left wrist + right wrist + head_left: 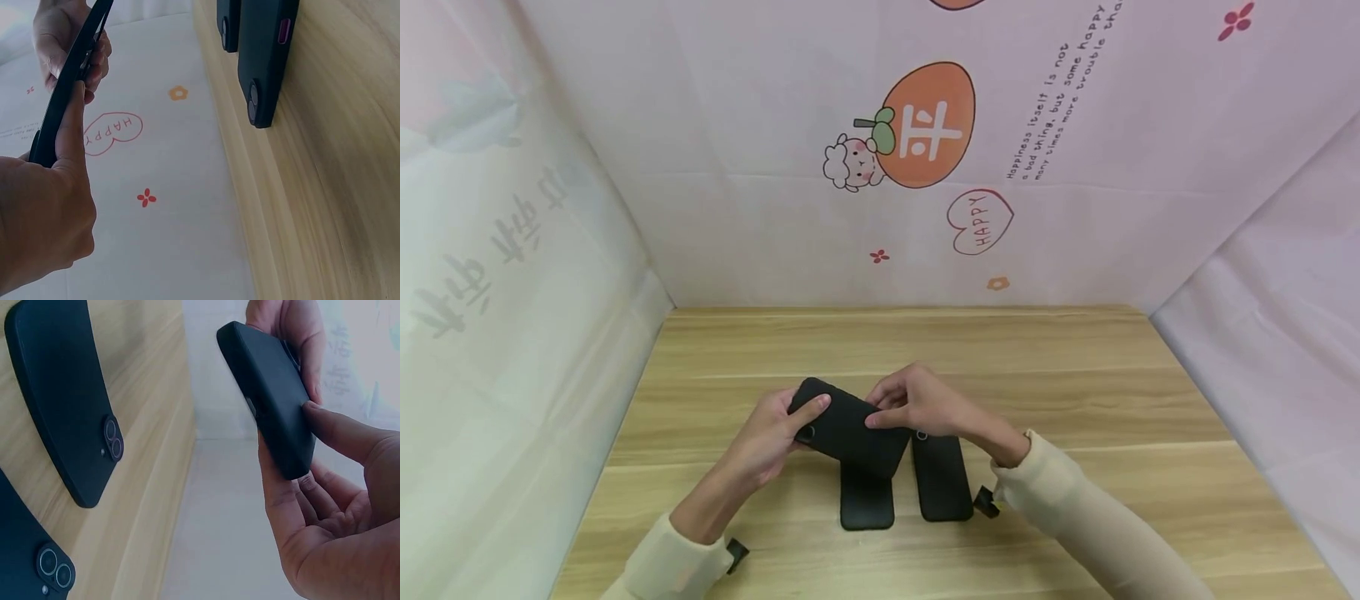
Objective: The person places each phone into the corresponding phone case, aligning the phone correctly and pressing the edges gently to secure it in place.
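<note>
Both hands hold up a black-cased phone, tilted above the table. My left hand grips its left end, the thumb lying across the face near a round camera ring. At the other end my right hand pinches the edge between thumb and fingers. The right wrist view shows the held phone from its side, with a small cutout in the edge. Below it on the table lies a second black-cased phone, partly hidden by the held one. A third black-cased phone lies to its right.
A wood-grain table spreads under the hands. White printed cloth hangs behind it and along both sides. Small black pieces sit by the left cuff and the right cuff.
</note>
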Available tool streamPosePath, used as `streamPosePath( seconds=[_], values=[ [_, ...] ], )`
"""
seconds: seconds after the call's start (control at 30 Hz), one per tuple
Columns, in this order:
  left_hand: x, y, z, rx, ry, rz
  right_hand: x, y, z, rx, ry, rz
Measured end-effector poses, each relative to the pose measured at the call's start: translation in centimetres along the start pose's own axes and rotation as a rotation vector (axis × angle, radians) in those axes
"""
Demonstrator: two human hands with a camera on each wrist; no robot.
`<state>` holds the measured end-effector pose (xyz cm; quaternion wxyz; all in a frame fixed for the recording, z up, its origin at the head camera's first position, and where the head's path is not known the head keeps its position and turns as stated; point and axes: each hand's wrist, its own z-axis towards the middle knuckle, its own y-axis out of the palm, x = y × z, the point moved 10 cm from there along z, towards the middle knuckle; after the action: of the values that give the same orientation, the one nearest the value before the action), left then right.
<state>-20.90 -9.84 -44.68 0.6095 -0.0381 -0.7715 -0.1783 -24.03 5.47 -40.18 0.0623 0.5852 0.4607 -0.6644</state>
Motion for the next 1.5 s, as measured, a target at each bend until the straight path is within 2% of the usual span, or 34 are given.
streamPosePath(
  seconds=[0.33,0.5,0.63,0.73,0.87,0.97,1.13,1.3,1.5],
  values=[
    [-0.8,0.2,0.0,-0.074,-0.016,0.035,-0.1,1.3,0.5,-0.023,-0.018,0.002],
    [-1.0,-0.1,-0.1,-0.081,-0.026,0.036,0.4,1.8,0.6,-0.015,0.020,0.051],
    [-1.4,-1.0,-0.2,-0.040,-0.061,0.018,1.3,2.3,0.7,0.021,0.090,0.136],
    [-1.9,-1.8,-0.3,0.003,-0.090,-0.029,2.4,2.9,0.7,0.056,0.144,0.217],
    [-2.5,-2.7,-0.6,0.024,-0.110,-0.074,3.7,4.3,0.7,0.080,0.201,0.354],
    [-3.0,-3.3,-0.7,0.026,-0.122,-0.050,4.3,5.2,0.6,0.106,0.229,0.456],
    [-3.7,-4.5,-1.0,0.022,-0.130,0.049,4.9,6.8,0.8,0.158,0.258,0.572],
    [-4.1,-5.5,-1.4,0.007,-0.124,0.111,5.0,8.2,1.3,0.172,0.257,0.524],
    [-5.2,-6.9,-2.1,0.040,-0.171,0.192,5.0,9.9,1.9,0.162,0.255,0.434]
  ],
)
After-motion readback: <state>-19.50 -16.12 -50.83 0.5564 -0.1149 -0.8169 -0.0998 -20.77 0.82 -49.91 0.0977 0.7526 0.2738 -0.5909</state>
